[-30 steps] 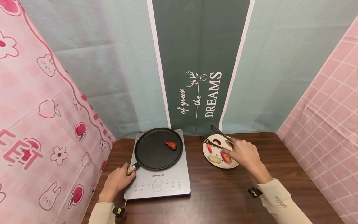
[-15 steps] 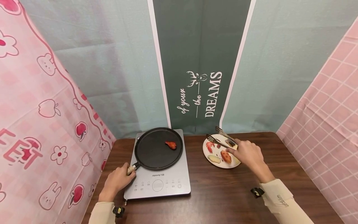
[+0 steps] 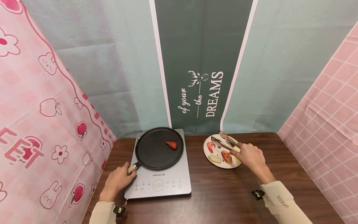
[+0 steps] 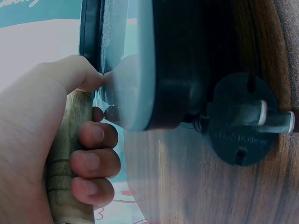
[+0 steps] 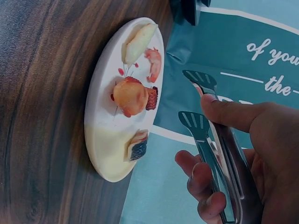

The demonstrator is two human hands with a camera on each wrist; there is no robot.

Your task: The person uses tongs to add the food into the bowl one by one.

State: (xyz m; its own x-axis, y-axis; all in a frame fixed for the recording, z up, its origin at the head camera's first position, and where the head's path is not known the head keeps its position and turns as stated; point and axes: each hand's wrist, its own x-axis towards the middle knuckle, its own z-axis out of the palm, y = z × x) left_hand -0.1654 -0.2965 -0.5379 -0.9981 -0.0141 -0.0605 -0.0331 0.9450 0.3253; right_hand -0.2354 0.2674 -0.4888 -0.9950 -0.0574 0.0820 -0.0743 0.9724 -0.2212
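My left hand grips the wooden handle of a flat black frying pan, its fingers curled around it. A reddish-brown drumstick lies in the pan. My right hand holds metal tongs, their slotted ends spread apart with nothing between them. The tongs hover over a white plate. On it are a browned food piece, a shrimp, a pale oblong piece, a textured reddish piece and a dark-skinned fish piece.
The pan stands on a silver induction cooktop, left of the plate on a brown wooden table. Green cloth hangs behind the table. Pink patterned cloths hang at the left and right.
My right hand and the tongs have moved slightly right and toward me over the plate, and the tongs' ends have come closer together. My left hand stays on the pan handle.
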